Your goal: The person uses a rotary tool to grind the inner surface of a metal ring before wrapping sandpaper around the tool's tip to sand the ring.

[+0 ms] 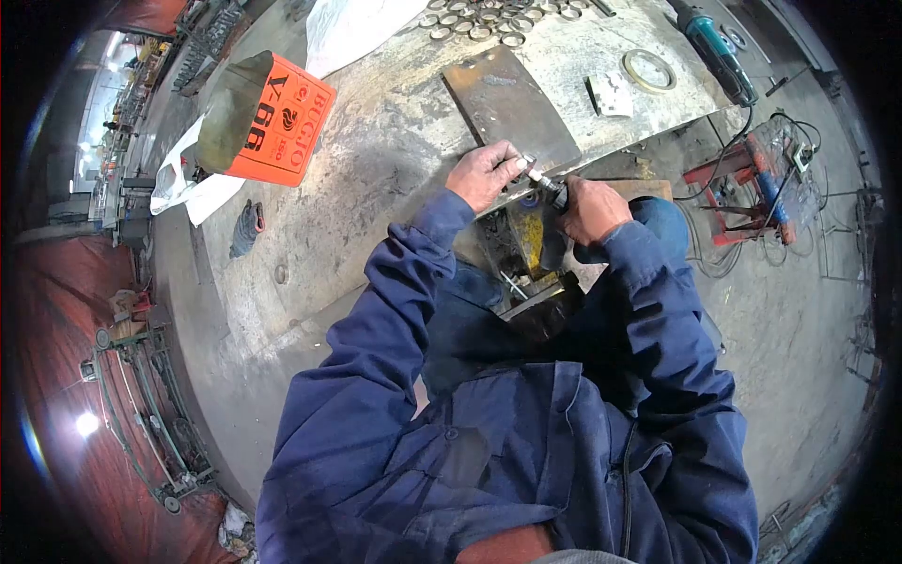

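Near the table's front edge, my right hand (594,212) is wrapped round a small metal tool (552,190) with a dark body and a pale tip. My left hand (486,175) is closed in a pinch at the tool's tip, and what its fingers grip there is too small to name. Just beyond both hands lies a flat dark metal plate (515,103) on the worktable (376,141). Below the tool, an open drawer or box with a yellow part (528,235) shows between my knees.
An orange tin (293,127) stands at the left beside white cloth (193,183). Many metal rings (479,32) lie at the back. A metal ring (648,70), a small block (613,96) and a teal grinder (711,47) are at the right. Beyond is a red stand (742,193).
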The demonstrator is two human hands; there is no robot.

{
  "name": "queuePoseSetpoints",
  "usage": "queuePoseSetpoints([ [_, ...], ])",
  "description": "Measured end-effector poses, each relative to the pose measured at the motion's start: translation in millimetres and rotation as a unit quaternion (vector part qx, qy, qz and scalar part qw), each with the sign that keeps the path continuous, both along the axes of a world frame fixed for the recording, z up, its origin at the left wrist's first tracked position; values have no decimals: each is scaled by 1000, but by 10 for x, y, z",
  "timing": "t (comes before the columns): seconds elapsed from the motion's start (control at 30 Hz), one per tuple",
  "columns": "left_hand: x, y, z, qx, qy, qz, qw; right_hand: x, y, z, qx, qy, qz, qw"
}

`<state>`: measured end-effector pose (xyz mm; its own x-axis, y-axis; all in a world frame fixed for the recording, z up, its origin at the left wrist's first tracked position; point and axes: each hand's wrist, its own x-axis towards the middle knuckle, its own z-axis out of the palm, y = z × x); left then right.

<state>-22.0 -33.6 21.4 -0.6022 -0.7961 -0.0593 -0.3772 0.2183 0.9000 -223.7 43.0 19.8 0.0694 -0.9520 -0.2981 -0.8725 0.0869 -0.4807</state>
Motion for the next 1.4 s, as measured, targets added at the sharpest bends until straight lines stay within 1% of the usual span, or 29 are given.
queuePoseSetpoints([
  [0.03, -2, 20, 16, -16, 10, -1, 1000, 2, 13, 16, 0, -3, 11, 1000],
  [0.17, -7, 88, 72, -6, 9, 9, 1000, -5, 32, 12, 15, 3, 41, 999],
  [0.23, -17, 124, 95, -21, -3, 18, 1000, 6, 37, -12, 1, -8, 31, 999],
  [0.27, -15, 124, 43, -21, -4, 19, 1000, 11, 34, -20, -14, -20, 18, 1000],
  [0.37, -22, 127, -126, -44, 26, 28, 998, 39, 95, 34, -6, -13, 28, 1000],
  [0.47, -28, 167, -103, -48, 40, 41, 997, -21, 119, -36, -39, -41, 43, 997],
  [0.53, -30, 182, -49, -33, 59, 78, 995, -74, 171, 41, -41, -36, 29, 998],
  [0.57, -38, 181, -25, -36, 60, 79, 994, -104, 201, 87, -39, -31, 16, 999],
  [0.63, -42, 196, 15, -29, -2, 151, 988, -175, 238, 189, -29, -37, -2, 999],
  [0.67, -44, 187, -37, -30, -1, 153, 988, -216, 251, 208, -18, -43, -21, 999],
  [0.7, -66, 176, -78, -19, 24, 165, 986, -254, 264, 174, -45, -61, -23, 997],
  [0.73, -76, 168, -109, -9, 49, 177, 983, -282, 265, 157, -46, -61, -24, 997],
  [0.77, -71, 169, -134, -10, 48, 176, 983, -306, 264, 156, -41, -51, -37, 997],
  [0.8, -88, 194, -47, -110, 39, 148, 982, -320, 262, 174, -36, -42, -51, 997],
  [0.83, -99, 200, 10, -209, 29, 117, 970, -323, 265, 200, -34, -48, -56, 997],
  [0.87, -90, 187, 23, -211, 28, 116, 970, -329, 259, 210, -36, -48, -56, 997],
  [0.93, -45, 155, 66, -249, -119, 71, 958, -338, 255, 228, -11, -40, -61, 997],
  [0.97, -23, 127, 99, -251, -120, 69, 958, -336, 256, 244, -12, -42, -63, 997],
  [1.03, -9, 54, 224, -288, -176, 28, 941, -337, 258, 275, -9, -56, -64, 996],
  [1.17, -9, -73, 310, -299, -218, -1, 929, -343, 241, 210, -14, -41, -62, 997],
  [1.23, -59, -132, 386, -95, -230, -31, 968, -353, 258, 228, -13, -50, -60, 997],
  [1.27, -65, -186, 312, -94, -230, -31, 968, -361, 266, 223, -13, -50, -61, 997],
  [1.33, -87, -262, 180, 26, -108, -24, 993, -375, 268, 206, -7, -47, -47, 998],
  [1.37, -84, -287, 112, 27, -108, -24, 994, -376, 274, 197, -7, -47, -46, 998],
  [1.4, -106, -284, 122, 68, -95, -13, 993, -377, 284, 187, -7, -47, -39, 998],
])
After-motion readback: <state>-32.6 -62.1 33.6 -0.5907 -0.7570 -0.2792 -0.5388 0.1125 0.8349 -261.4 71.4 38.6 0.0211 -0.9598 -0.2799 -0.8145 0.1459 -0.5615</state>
